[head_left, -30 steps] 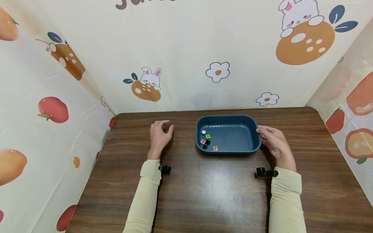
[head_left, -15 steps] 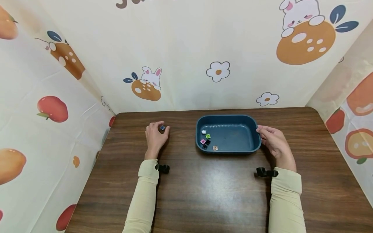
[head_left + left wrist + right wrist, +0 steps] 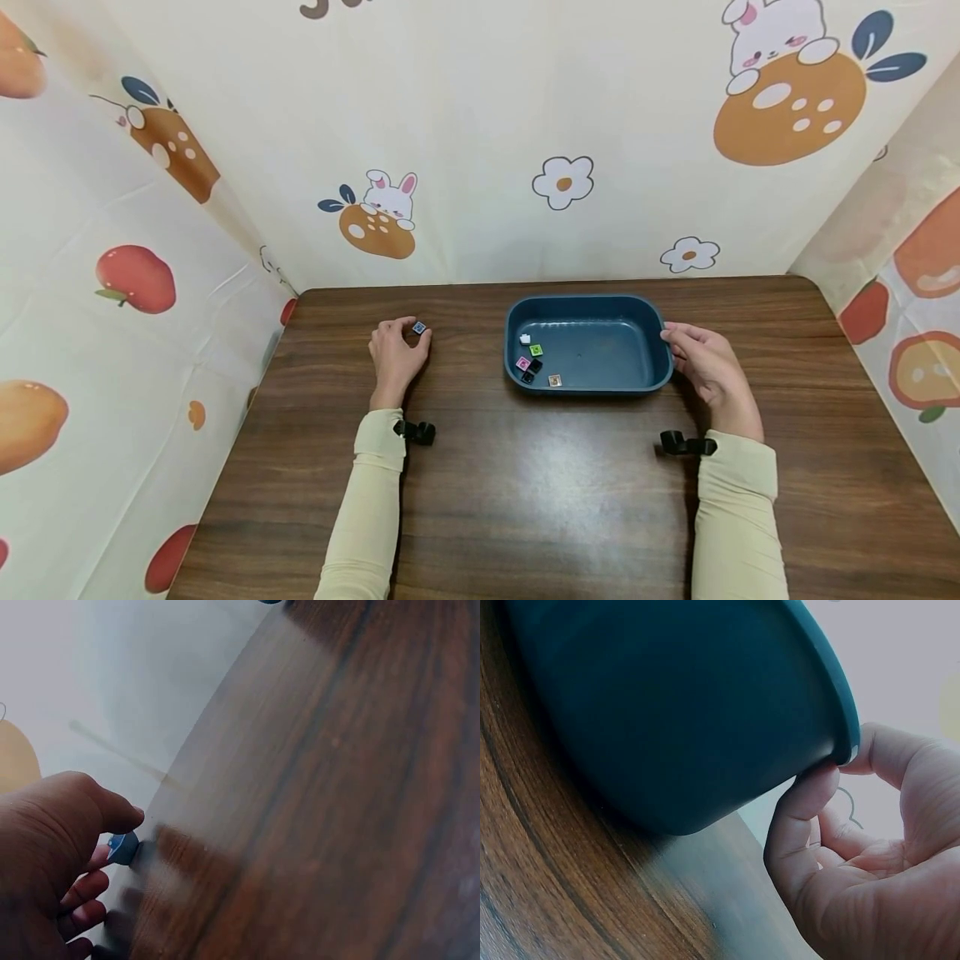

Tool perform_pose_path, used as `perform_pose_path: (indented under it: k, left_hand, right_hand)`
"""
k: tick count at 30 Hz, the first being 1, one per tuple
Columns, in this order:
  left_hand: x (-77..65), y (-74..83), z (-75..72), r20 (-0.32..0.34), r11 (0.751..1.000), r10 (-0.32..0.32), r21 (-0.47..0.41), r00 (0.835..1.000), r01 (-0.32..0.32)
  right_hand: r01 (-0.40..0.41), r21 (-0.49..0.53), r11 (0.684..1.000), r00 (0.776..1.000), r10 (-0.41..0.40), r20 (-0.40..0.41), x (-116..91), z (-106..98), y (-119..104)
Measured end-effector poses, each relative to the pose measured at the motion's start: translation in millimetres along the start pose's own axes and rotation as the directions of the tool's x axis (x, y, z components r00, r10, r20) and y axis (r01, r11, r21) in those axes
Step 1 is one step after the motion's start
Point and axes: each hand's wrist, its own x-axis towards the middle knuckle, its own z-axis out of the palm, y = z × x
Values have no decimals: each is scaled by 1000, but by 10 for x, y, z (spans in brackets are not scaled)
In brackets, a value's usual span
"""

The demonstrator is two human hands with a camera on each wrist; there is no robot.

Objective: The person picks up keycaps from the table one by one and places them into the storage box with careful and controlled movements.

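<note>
In the head view, a small blue-grey block (image 3: 419,328) with a patterned top sits near the table's back left. My left hand (image 3: 393,358) has its thumb and index finger on either side of it. The left wrist view shows the block (image 3: 124,847) beside the index fingertip, with a small gap below the thumb tip. My right hand (image 3: 705,367) pinches the right rim of a dark blue rectangular tray (image 3: 588,390). Inside the tray's left part lie small pieces, among them a white one (image 3: 525,339), a green one (image 3: 536,350), a pink one (image 3: 522,363) and a tan one (image 3: 555,381).
A brown wood-grain table (image 3: 540,492) carries everything. Printed curtains (image 3: 480,192) close it in at the back and both sides. Black straps with a small mount are on both wrists.
My left hand has shifted a little to the left, with thumb and index finger closing in around the blue-grey block, which stays in place. The right hand and the tray are unmoved.
</note>
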Motion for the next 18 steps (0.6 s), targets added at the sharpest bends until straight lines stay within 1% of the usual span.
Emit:
perform_pose_path:
  k: [9, 18]
  left_hand:
    - [-4, -36, 4, 7, 1000, 6, -8, 1000, -6]
    - [-11, -50, 0, 28, 999, 7, -37, 1000, -6]
  right_hand:
    - [12, 33, 999, 1000, -12, 8, -10, 9, -1]
    - [23, 35, 999, 1000, -24, 16, -3, 15, 1]
